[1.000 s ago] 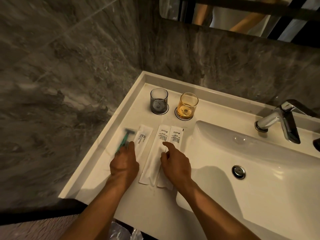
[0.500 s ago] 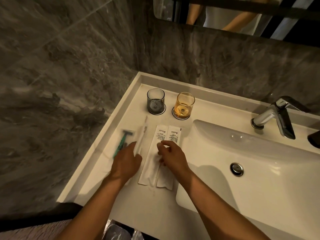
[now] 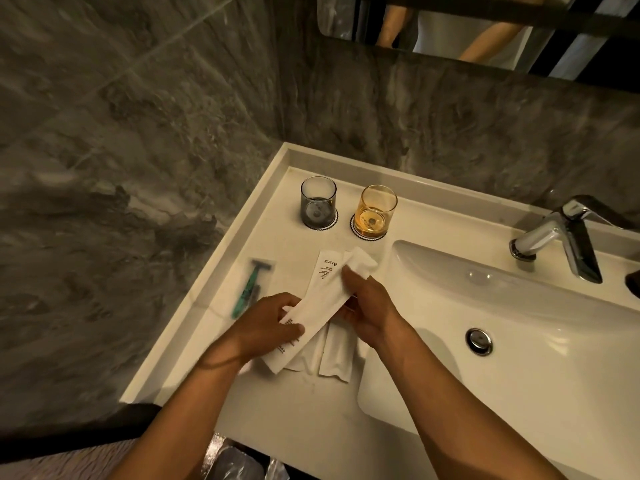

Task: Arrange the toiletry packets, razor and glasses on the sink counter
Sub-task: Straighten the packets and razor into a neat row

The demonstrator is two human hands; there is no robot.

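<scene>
A long white toiletry packet [image 3: 320, 308] is lifted and tilted across the counter. My left hand [image 3: 268, 327] grips its near end and my right hand [image 3: 367, 306] holds its far part. Two more white packets [image 3: 337, 358] lie flat beneath it, partly hidden. A green razor in a clear wrapper [image 3: 251, 287] lies to the left, apart from my hands. A grey glass [image 3: 318, 201] and an amber glass [image 3: 377, 211] stand upright on round coasters at the back of the white sink counter [image 3: 221, 292].
The basin [image 3: 519, 341] with its drain [image 3: 479, 341] fills the right side, and a chrome faucet [image 3: 561, 237] stands behind it. Grey marble walls close off the left and back. A mirror [image 3: 485, 26] hangs above. Crinkled plastic [image 3: 232, 462] shows below the counter's front edge.
My left hand picked up the leftmost packet beside the razor and swung it right over the other two packets. My right hand rose from them and took hold of it too.
</scene>
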